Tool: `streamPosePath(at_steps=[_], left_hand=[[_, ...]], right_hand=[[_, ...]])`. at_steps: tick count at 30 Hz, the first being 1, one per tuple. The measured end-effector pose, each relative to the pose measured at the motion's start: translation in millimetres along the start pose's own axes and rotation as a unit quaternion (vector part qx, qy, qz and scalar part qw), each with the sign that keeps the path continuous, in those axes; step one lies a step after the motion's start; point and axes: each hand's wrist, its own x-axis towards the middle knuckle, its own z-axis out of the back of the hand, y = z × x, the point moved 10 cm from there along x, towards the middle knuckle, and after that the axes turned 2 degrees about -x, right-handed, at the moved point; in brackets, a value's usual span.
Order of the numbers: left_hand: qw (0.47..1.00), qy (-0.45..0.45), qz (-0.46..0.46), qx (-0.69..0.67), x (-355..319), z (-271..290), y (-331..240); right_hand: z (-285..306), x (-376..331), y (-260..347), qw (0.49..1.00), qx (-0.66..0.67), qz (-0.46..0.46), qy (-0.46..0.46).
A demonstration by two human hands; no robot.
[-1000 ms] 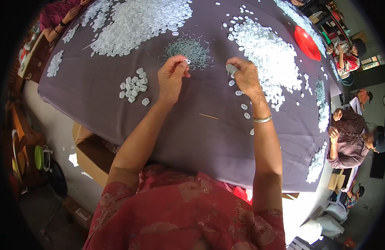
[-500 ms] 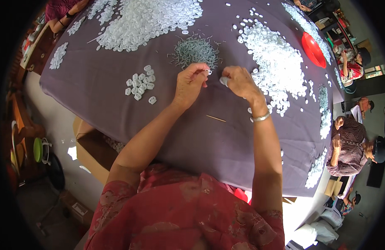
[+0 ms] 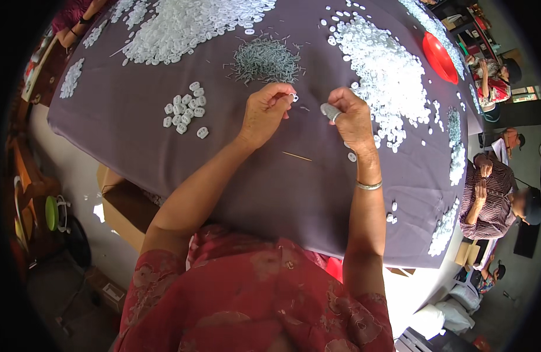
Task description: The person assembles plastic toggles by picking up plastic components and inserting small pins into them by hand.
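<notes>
My left hand (image 3: 263, 117) is closed in a pinch on a small white plastic piece with a hole (image 3: 294, 98), just in front of a heap of short grey pins (image 3: 266, 60). Across a narrow gap, my right hand (image 3: 351, 120) has its fingers curled together. A pale grey covering (image 3: 330, 112) shows at the tip of its thumb or finger; whether anything small sits in that grip is hidden. Between the hands lies a loose grey pin (image 3: 304, 108). Left of my left hand is a small group of white oval pieces (image 3: 185, 110). A thin wooden stick (image 3: 297, 156) rests nearer me.
Large heaps of white pieces lie at the far left (image 3: 182, 29) and right (image 3: 382, 76) on the dark tablecloth (image 3: 270, 199). A red bowl (image 3: 439, 57) stands far right. An open cardboard box (image 3: 121, 208) is below the left edge. Other people sit around the table.
My right hand has moved a little right, away from my left hand, with its covered fingertip now raised. The left hand keeps its pinch on the white piece. The view has shifted slightly.
</notes>
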Motion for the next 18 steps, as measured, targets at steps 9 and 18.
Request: streamPosePath(at_steps=[9, 18], left_hand=[[0.998, -0.048, -0.004, -0.036, 2, 8, 4], [0.999, 0.016, 0.016, -0.035, -1, -5, -1]], right_hand=[[2, 2, 2, 0.995, -0.086, 0.041, -0.024], [-34, 6, 22, 0.953, -0.270, 0.132, 0.025]])
